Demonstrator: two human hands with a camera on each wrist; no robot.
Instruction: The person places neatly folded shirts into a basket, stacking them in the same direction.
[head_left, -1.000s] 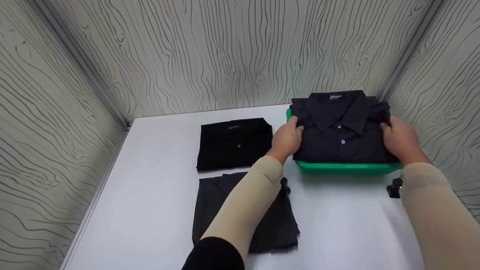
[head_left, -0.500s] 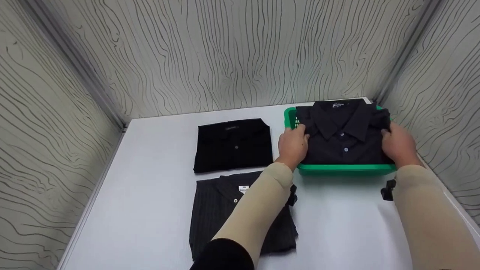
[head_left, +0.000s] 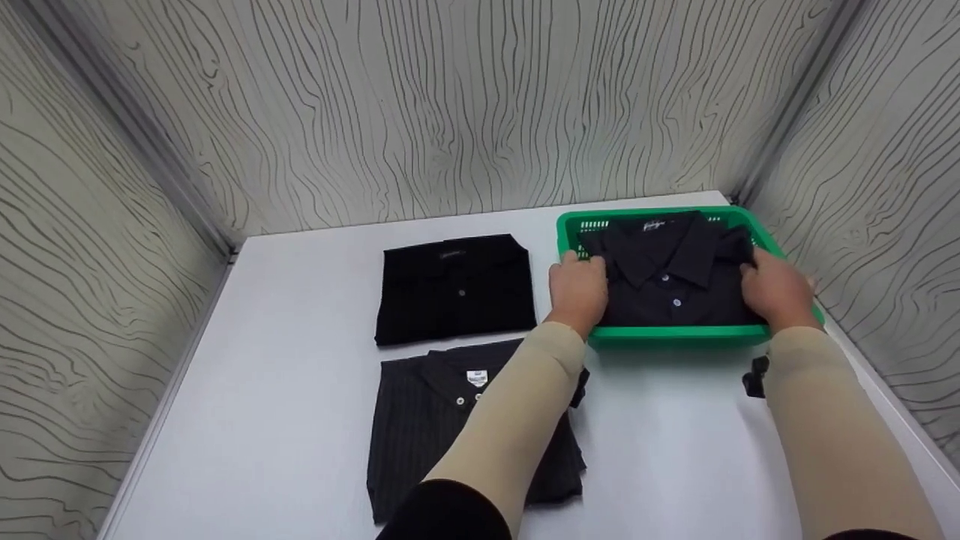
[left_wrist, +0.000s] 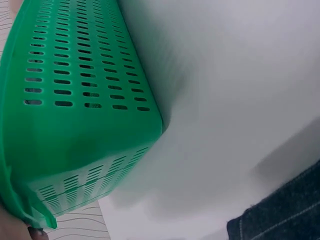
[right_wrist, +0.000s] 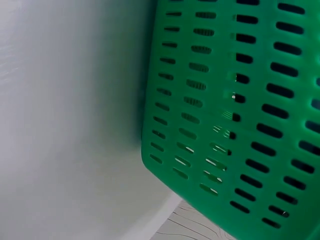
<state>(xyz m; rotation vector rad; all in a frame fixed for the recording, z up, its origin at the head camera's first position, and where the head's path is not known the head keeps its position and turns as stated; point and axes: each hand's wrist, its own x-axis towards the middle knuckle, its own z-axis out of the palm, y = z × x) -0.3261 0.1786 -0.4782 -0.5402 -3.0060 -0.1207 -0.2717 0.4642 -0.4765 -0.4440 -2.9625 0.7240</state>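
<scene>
A folded dark navy shirt (head_left: pixel 637 300) with a collar and pale buttons lies within a green plastic basket (head_left: pixel 675 332) at the back right of the table. My left hand (head_left: pixel 579 289) grips the shirt's left side, over the basket's left rim. On the opposite side, my right hand (head_left: pixel 778 291) holds the shirt's right edge; its fingertips are partly hidden by cloth. The left wrist view shows the basket's slotted wall (left_wrist: pixel 75 135) from outside, with a bit of fingers at the lower left. Only slotted basket wall (right_wrist: pixel 225 125) and table fill the right wrist view.
On the white table (head_left: pixel 262 375), a folded black shirt (head_left: pixel 457 300) lies left of the basket. Nearer me is a folded dark striped shirt (head_left: pixel 420 427), partly covered by my left forearm. Patterned walls (head_left: pixel 450 112) stand at the back and both sides.
Both hands have lowered the navy shirt into the basket, so more of the basket's rim shows. The view has shifted slightly. The other two shirts stay where they were on the table.
</scene>
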